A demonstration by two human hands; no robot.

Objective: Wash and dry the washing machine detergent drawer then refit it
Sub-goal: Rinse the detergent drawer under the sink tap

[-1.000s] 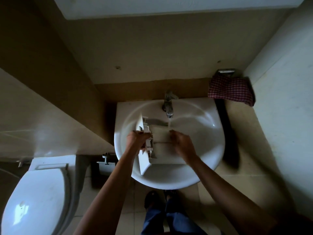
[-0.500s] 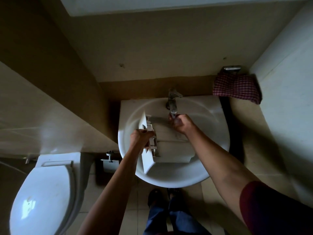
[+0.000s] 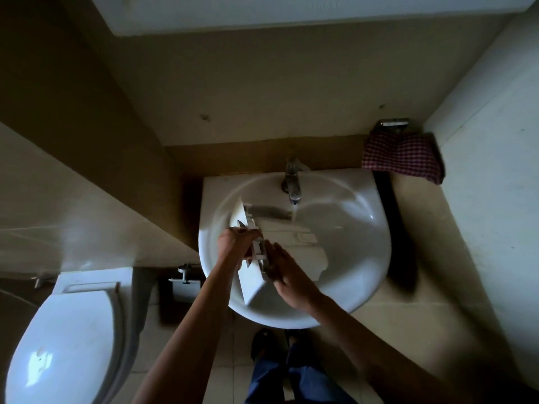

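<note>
Water point(image 3: 294, 212) runs in a thin stream from the chrome tap point(image 3: 292, 182) at the back of the white sink point(image 3: 361, 228); the stream lands at the far edge of the detergent drawer point(image 3: 291, 240), which lies across the bowl with its white front panel point(image 3: 250, 282) tilted up on the left side. Both bare arms reach in from the near edge; the left hand point(image 3: 237, 243) grips the drawer where the body meets the front panel, fingers curled and clamped around the ribbed plastic there; the right hand point(image 3: 288, 277) lies flat against the near part of the drawer just beside the panel, fingers extended and held close together, pressed on the surface rather than wrapped around anything. The 2 hands sit close to each other, almost touching, on either side of the panel's inner edge.

Right of the sink a red checked cloth point(image 3: 402, 156) hangs over a metal rail point(image 3: 393, 123) on the wall, well apart from the drawer. To the left stands a toilet point(image 3: 64, 345) with its lid shut; between it and the sink a small metal fitting point(image 3: 184, 275) sits low on the wall. Below the bowl, dark shoes point(image 3: 264, 344) and blue trousers point(image 3: 303, 380) stand on pale floor tiles; the room is dim, and fine detail inside the drawer is hard to tell.
</note>
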